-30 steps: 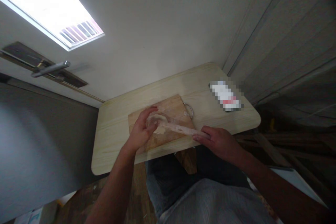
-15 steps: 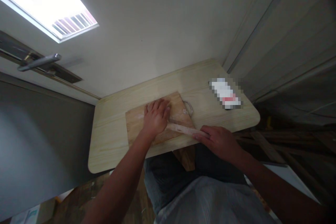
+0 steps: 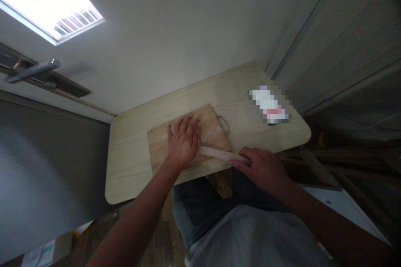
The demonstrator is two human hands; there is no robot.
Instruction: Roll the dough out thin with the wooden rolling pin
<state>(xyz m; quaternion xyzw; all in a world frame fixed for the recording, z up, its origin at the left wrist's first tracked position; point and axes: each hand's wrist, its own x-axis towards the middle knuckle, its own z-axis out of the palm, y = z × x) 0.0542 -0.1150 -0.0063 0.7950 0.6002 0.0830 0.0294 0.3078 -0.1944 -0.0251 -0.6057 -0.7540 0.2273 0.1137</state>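
Note:
A rectangular wooden cutting board (image 3: pixel 158 150), dusted with white flour, lies on the table with its metal ring handle (image 3: pixel 226 123) to the right. My left hand (image 3: pixel 184 139) rests palm down over the board's middle, fingers apart. Something pale, perhaps dough, shows at its fingertips; the hand covers most of it. In my right hand (image 3: pixel 263 169), fingers wrap round the near end of a slim wooden rolling pin (image 3: pixel 216 153). The pin slants across the board's lower right edge, its far end reaching beside my left hand.
A narrow light wood table (image 3: pixel 125 167) stands against a pale door with a metal lever handle (image 3: pixel 34 70). A blurred-out phone (image 3: pixel 267 105) lies at the table's right end. My legs are under the near edge.
The view has shifted slightly. My left hand stays on the board with its fingers a little more spread, and the rolling pin in my right hand has barely moved.

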